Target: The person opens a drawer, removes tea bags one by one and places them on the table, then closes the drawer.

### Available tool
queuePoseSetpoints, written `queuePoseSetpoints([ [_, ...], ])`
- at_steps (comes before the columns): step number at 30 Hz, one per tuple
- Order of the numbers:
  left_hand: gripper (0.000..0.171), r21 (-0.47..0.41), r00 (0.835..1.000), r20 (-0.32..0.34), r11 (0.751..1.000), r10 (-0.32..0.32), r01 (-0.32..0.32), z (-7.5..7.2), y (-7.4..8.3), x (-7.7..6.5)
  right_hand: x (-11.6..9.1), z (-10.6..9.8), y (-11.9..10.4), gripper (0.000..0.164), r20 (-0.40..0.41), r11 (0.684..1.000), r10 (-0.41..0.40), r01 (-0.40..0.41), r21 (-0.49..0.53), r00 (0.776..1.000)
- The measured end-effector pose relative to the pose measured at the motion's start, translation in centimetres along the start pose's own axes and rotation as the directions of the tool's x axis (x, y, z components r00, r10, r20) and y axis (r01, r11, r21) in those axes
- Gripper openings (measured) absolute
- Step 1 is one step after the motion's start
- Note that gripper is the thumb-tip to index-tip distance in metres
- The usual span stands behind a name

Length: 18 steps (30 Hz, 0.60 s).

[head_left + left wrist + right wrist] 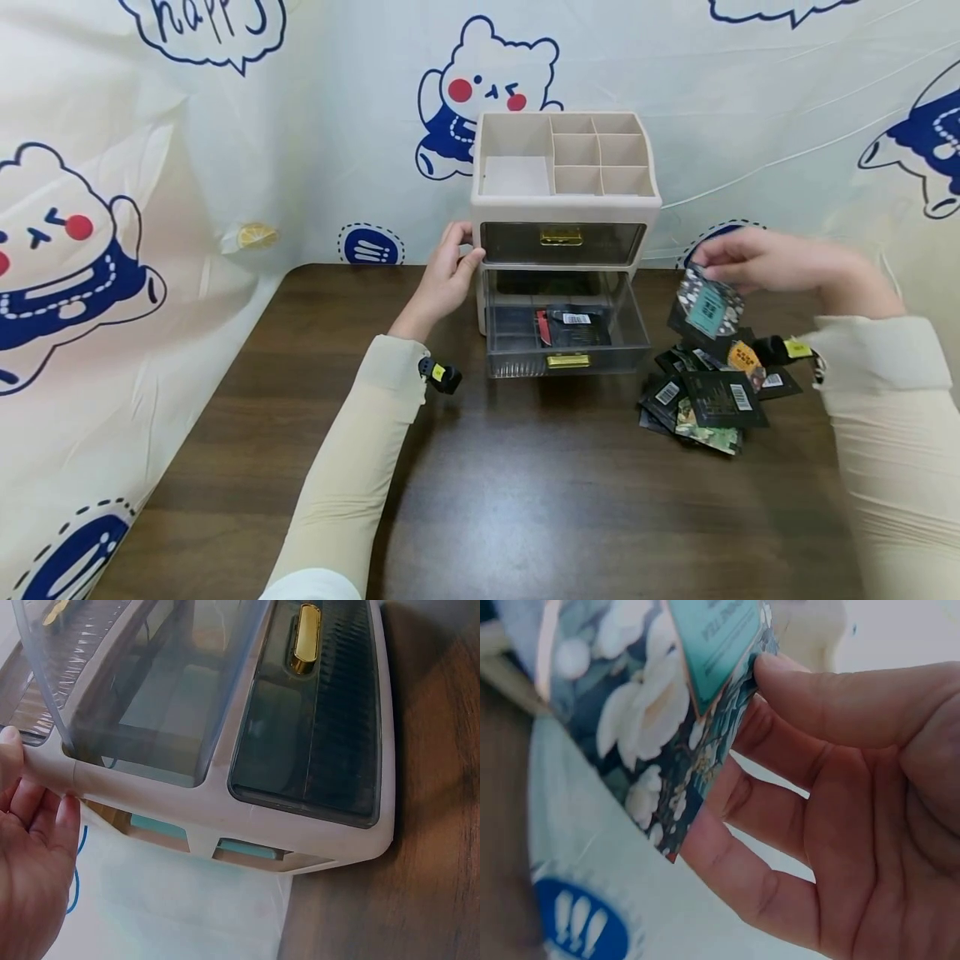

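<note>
A flower-printed sachet [707,307] with a teal label hangs from my right hand [780,262], pinched between thumb and fingers above a pile of sachets [723,400]. In the right wrist view, white blossoms cover the sachet's [641,712] face. My left hand [447,279] grips the left side of a cream drawer organizer [566,202]. The left wrist view shows its thumb on the front frame and the fingers around the side edge. Below, a clear drawer [525,362] is pulled out, with a dark sachet [577,325] and a red-edged piece inside.
The upper drawer [525,243] with a gold handle is closed. Open compartments [577,150] form the organizer's top. Everything stands on a dark wooden table [480,492]. A printed cloth [360,100] hangs right behind it and on the left.
</note>
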State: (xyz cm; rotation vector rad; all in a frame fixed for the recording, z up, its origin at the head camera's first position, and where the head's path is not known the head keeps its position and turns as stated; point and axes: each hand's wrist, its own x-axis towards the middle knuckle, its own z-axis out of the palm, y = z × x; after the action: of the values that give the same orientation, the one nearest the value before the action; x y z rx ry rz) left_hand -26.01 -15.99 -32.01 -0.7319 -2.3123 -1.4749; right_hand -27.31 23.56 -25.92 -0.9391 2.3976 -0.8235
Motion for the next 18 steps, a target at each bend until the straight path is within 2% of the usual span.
queuePoseSetpoints([
  [2, 0.022, -0.003, 1.0, 0.0, 1.0, 0.002, -0.002, 0.0, 0.2, 0.0, -1.4, 0.6, 1.9, 0.013, -0.029, 1.0, 0.012, -0.012, 0.02, 1.0],
  [7, 0.022, 0.0, 1.0, 0.003, 1.0, -0.006, 0.006, 0.0, 0.3, -0.2, -4.5, 2.7, 6.7, 0.014, -0.079, 0.988, 0.102, -0.092, 0.122, 0.992],
  [11, 0.022, 0.003, 1.0, 0.005, 1.0, -0.015, 0.015, 0.0, 0.1, -0.2, -6.3, 4.5, 10.2, 0.015, -0.036, 0.958, 0.134, -0.12, 0.259, 0.99],
  [13, 0.022, 0.002, 1.0, 0.006, 1.0, -0.016, 0.016, 0.0, 0.1, -0.1, -6.9, 5.2, 11.6, 0.017, 0.018, 0.933, 0.138, -0.137, 0.332, 0.99],
  [16, 0.022, 0.0, 1.0, 0.008, 1.0, -0.011, 0.011, 0.0, 0.1, -0.1, -7.5, 6.2, 12.9, 0.019, 0.079, 0.9, 0.169, -0.186, 0.393, 0.982],
  [18, 0.023, 0.003, 1.0, 0.003, 1.0, -0.002, 0.002, 0.1, -1.0, 0.2, -7.7, 6.6, 13.3, 0.018, 0.094, 0.889, 0.219, -0.239, 0.39, 0.971],
])
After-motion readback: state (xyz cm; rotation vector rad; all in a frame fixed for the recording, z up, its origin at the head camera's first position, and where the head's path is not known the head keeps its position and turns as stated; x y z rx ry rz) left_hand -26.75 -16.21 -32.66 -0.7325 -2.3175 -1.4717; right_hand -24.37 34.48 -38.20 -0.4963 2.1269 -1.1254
